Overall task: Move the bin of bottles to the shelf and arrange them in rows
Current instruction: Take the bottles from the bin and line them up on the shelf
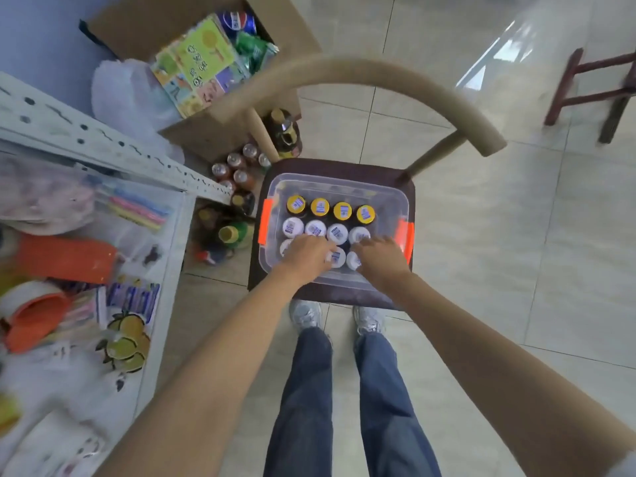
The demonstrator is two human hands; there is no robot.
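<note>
Clear bin [385, 196] sits on chair seat [347, 166]; left hand [304, 254] and right hand [377, 254] rest on white-capped bottles [337, 233]; grip cannot be told.

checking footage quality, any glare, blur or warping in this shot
Head view: window glare washes the floor tiles top right; the chair backrest bows from wide-angle distortion; shelf items at left are smeared; bottle caps in the bin stay fairly sharp.

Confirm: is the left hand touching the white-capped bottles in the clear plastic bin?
Touching. Head view: left hand lies on white-capped bottles in clear plastic bin, covering two caps, no gap.
</note>
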